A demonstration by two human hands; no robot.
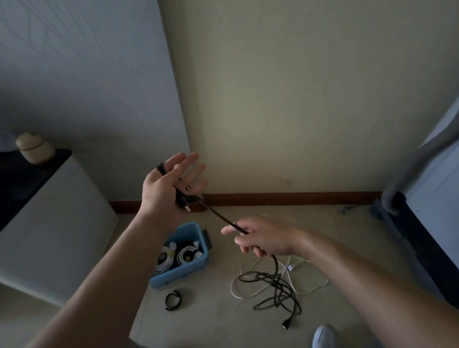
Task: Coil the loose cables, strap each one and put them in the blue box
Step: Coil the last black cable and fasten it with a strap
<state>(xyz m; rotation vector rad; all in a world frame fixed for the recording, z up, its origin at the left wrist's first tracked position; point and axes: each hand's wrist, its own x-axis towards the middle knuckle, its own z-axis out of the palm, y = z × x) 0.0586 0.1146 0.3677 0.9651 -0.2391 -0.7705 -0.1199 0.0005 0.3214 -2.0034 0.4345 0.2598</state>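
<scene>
Head view: left hand spread, black cable looped round its thumb; right hand clenches the cable, seemingly limp and light, best gripped near the loops.

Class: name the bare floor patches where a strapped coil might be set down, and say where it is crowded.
Crowded: right of the blue box, where the black cable and white cable tangle. Bare: the floor strip between that tangle and the skirting board; the patch between the black loop and the shoe.
</scene>
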